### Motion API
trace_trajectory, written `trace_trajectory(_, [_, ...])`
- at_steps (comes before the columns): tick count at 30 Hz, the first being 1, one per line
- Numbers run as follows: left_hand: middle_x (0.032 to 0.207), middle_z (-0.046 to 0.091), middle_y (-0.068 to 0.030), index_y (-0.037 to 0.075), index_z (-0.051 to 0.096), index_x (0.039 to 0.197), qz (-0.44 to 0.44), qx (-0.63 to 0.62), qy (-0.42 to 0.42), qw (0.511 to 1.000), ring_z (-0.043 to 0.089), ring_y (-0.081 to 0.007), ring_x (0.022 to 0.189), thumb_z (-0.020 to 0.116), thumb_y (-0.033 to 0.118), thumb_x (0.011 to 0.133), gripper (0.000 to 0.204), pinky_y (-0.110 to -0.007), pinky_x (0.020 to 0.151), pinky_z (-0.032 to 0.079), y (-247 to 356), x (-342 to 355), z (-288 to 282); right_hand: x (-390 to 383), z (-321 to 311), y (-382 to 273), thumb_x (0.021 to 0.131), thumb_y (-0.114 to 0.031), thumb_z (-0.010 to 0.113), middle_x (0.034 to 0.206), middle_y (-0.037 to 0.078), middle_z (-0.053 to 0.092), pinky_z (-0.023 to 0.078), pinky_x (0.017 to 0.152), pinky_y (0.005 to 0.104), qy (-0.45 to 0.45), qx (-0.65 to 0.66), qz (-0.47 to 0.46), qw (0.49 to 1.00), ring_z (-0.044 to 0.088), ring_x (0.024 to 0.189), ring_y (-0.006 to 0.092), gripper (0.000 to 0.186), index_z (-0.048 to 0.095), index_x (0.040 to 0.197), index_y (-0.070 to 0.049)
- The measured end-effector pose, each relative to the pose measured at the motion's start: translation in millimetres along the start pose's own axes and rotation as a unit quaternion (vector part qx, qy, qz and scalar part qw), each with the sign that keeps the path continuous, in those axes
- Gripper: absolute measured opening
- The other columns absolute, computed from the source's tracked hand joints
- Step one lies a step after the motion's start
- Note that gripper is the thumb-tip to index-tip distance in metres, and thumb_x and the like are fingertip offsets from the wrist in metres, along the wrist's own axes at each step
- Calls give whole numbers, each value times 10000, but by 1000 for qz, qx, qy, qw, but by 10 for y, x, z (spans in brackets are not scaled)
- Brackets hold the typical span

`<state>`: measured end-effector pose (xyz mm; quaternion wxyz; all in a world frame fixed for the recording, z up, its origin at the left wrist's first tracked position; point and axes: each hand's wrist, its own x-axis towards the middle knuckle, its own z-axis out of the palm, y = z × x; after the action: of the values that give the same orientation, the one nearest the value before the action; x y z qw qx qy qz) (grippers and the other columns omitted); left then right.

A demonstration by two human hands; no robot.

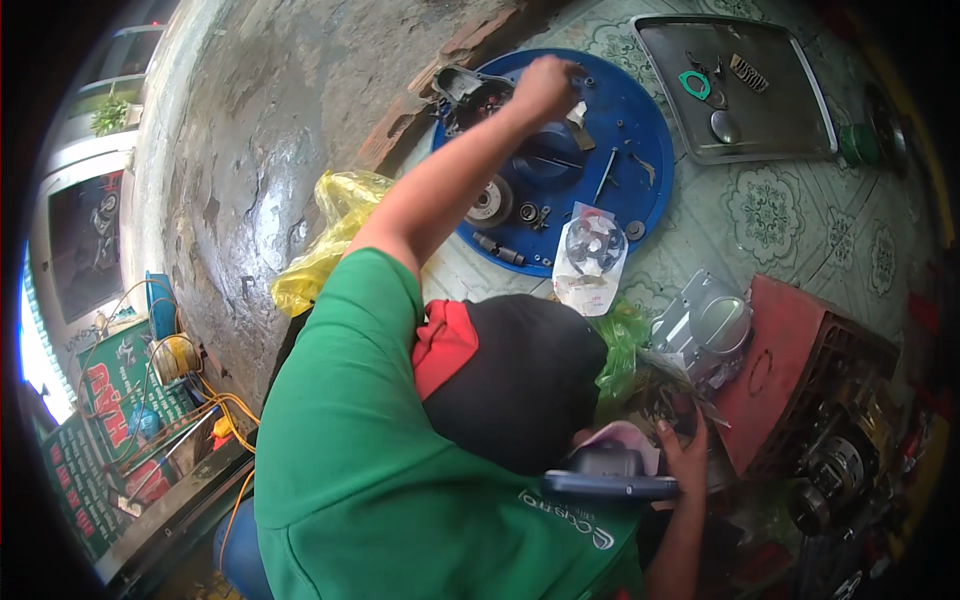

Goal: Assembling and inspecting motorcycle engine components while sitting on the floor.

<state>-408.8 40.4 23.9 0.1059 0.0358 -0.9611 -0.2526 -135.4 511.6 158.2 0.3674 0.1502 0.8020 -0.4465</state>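
Neither my left hand nor my right hand shows. Below me a co-worker in a green shirt and black-and-red cap bends over parts. Their left hand reaches onto a round blue tray holding a metal housing, a disc, bolts and small fittings; whatever its fingers touch is unclear. Their right hand is low at the right, beside a dark, pink-topped object, near a silver casing and green plastic bag. A bagged round part overlaps the tray's edge.
A metal tray with a green gasket and spring lies at upper right. A red box and engine parts crowd the right. A yellow bag lies left of the blue tray, with cables and signboards beyond.
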Motion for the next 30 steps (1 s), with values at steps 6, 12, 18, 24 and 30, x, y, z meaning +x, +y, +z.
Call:
trace_trajectory(6, [971, 705, -207, 24, 735, 909, -141, 123, -118, 975, 685, -378, 940, 722, 182, 739, 233, -437, 825, 562, -529, 701, 554, 114, -44, 130, 825, -237, 779, 1258, 181, 576, 431, 1007, 346, 1, 20, 33, 999, 560, 1156, 241, 741, 412, 1391, 69])
trace_trajectory(12, [1056, 693, -201, 32, 728, 971, -224, 83, -61, 969, 670, -362, 1004, 780, 313, 750, 362, -432, 876, 545, -800, 712, 804, 176, -47, -87, 831, -209, 766, 1302, 183, 556, 392, 1047, 358, -12, -7, 38, 999, 522, 1214, 251, 717, 415, 1399, 53])
trace_trajectory(18, [1051, 693, -213, 23, 726, 958, -234, 87, -101, 963, 674, -365, 1001, 762, 270, 763, 317, -431, 872, 548, -604, 771, 803, 189, -9, -149, 836, -187, 762, 1345, 186, 525, 356, 1082, 363, -29, 3, 55, 998, 482, 1270, 263, 724, 399, 1417, 49])
trace_trajectory(24, [953, 722, -170, 28, 740, 930, -175, 120, -104, 972, 700, -341, 911, 790, 309, 732, 347, -407, 824, 564, -790, 794, 828, 192, 12, -193, 824, -241, 785, 1330, 209, 516, 381, 1060, 371, -18, -10, 56, 998, 502, 1237, 265, 773, 388, 1410, 68])
trace_trajectory(30, [864, 734, -146, 60, 768, 917, -164, -84, -80, 980, 718, -258, 780, 797, 345, 726, 345, -360, 773, 564, -322, 744, 615, 125, 8, -39, 814, -252, 793, 1270, 222, 561, 408, 1036, 369, 23, -77, 19, 997, 543, 1192, 274, 796, 377, 1397, 94])
